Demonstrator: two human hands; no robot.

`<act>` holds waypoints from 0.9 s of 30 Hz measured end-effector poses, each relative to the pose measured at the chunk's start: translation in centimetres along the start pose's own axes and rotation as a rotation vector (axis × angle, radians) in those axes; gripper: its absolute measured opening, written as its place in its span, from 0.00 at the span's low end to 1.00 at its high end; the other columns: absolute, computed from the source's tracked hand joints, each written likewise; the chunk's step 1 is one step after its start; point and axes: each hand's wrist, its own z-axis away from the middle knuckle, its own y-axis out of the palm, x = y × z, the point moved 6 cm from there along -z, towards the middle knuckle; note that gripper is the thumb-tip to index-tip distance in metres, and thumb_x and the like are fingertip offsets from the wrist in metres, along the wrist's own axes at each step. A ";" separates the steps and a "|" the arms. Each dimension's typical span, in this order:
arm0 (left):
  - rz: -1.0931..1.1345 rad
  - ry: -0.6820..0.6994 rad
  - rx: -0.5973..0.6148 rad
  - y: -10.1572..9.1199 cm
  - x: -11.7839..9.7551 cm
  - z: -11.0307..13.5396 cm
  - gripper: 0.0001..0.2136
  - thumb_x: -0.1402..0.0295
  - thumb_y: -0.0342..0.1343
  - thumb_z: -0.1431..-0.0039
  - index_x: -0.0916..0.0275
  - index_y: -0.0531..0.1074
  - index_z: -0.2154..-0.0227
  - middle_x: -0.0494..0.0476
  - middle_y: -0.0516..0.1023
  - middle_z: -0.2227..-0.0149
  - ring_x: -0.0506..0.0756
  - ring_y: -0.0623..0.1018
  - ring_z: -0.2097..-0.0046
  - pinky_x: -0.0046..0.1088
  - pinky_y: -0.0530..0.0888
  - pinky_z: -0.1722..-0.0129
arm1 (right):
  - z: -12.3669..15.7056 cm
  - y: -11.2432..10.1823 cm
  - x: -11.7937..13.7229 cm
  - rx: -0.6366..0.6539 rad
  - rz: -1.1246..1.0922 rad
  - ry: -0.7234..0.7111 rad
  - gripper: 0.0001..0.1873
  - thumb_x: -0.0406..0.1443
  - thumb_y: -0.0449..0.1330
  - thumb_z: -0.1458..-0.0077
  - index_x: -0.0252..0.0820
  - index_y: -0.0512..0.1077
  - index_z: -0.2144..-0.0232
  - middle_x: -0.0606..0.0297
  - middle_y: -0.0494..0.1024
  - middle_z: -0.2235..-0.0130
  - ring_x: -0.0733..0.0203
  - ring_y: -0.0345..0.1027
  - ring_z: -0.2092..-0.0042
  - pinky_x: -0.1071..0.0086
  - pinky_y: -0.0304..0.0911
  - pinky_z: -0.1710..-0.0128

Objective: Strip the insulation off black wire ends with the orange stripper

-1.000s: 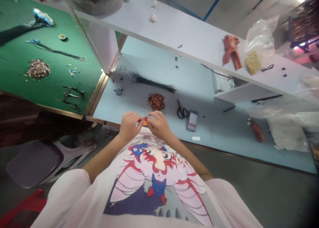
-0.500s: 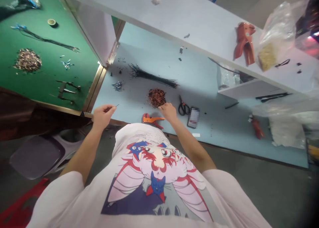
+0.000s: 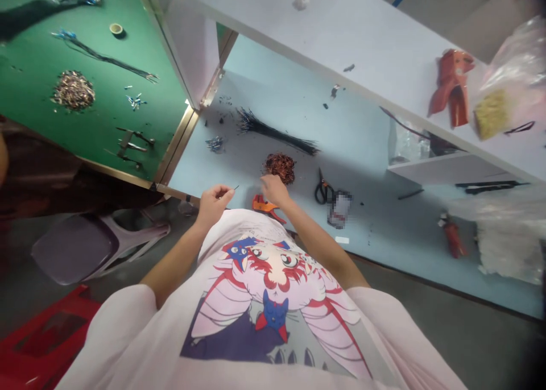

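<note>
My left hand point(image 3: 214, 203) is closed over the bench's front edge, pinching a short dark wire point(image 3: 236, 187) whose tip sticks out to the right. Thumb and fingers of my right hand point(image 3: 275, 190) are pressed together; whatever they may hold is too small to make out. Just beyond that hand lies a heap of copper-coloured wire scraps point(image 3: 281, 167). Orange wire strippers point(image 3: 262, 204) rest below it, partly hidden by the hand and shirt. A bundle of black wires point(image 3: 279, 133) stretches across the bench behind the heap, and a small pile of blue-and-silver terminals point(image 3: 215, 144) sits to its left.
Black-handled scissors point(image 3: 323, 191) and a phone point(image 3: 340, 209) lie right of my right hand. A shelf point(image 3: 273, 26) carrying red pliers point(image 3: 453, 86) overhangs the bench. At left, a green bench point(image 3: 34, 49) holds more wires and scraps. A stool point(image 3: 77, 248) stands below it.
My left hand has moved right, toward my right hand, with the wire. My right hand has shifted slightly left, off the front of the scrap heap. The view has turned a little.
</note>
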 end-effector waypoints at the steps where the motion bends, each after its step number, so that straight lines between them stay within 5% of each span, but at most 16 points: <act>1: 0.000 0.020 0.008 0.3 -0.6 0.1 0.10 0.61 0.57 0.50 0.63 0.73 0.75 0.50 0.74 0.75 0.49 0.71 0.71 0.25 0.68 0.67 | 0.5 -0.7 0.5 0.000 -0.036 -0.013 0.15 0.29 0.50 0.42 0.34 0.71 0.55 0.50 0.74 0.52 0.54 0.65 0.52 0.59 0.60 0.51; 4: -0.039 0.137 0.036 1.6 -2.5 0.4 0.08 0.63 0.56 0.48 0.63 0.73 0.74 0.51 0.76 0.74 0.50 0.72 0.70 0.26 0.69 0.65 | 2.8 -2.6 2.7 -0.024 -0.298 -0.065 0.14 0.38 0.54 0.41 0.40 0.71 0.55 0.60 0.77 0.58 0.61 0.70 0.59 0.68 0.65 0.58; 8: -0.188 0.380 0.097 3.4 -4.9 1.3 0.07 0.64 0.55 0.45 0.61 0.74 0.73 0.53 0.77 0.72 0.51 0.73 0.67 0.28 0.69 0.63 | 5.8 -4.7 4.9 -0.208 -0.821 -0.064 0.11 0.41 0.61 0.48 0.40 0.73 0.66 0.64 0.75 0.67 0.63 0.69 0.66 0.70 0.64 0.65; 11: -0.262 0.477 0.141 4.1 -5.7 2.1 0.08 0.63 0.55 0.44 0.61 0.74 0.72 0.54 0.77 0.71 0.52 0.73 0.66 0.30 0.69 0.62 | 7.2 -5.5 5.2 -0.275 -0.908 -0.027 0.08 0.40 0.61 0.49 0.41 0.73 0.73 0.66 0.73 0.71 0.63 0.66 0.67 0.69 0.62 0.66; 20: -0.023 0.314 0.376 4.4 -6.2 3.2 0.08 0.64 0.56 0.48 0.62 0.72 0.77 0.51 0.75 0.75 0.50 0.72 0.70 0.27 0.70 0.65 | 8.3 -3.5 5.2 -0.129 -1.479 0.074 0.10 0.38 0.64 0.55 0.40 0.68 0.79 0.71 0.68 0.80 0.68 0.60 0.76 0.72 0.56 0.73; 27: -0.133 0.317 0.369 4.8 -5.2 3.3 0.06 0.66 0.56 0.48 0.63 0.75 0.72 0.52 0.78 0.71 0.50 0.74 0.67 0.25 0.69 0.63 | 9.4 -4.4 4.8 -0.179 -1.166 0.007 0.10 0.40 0.64 0.53 0.39 0.70 0.76 0.69 0.71 0.77 0.66 0.63 0.74 0.71 0.58 0.69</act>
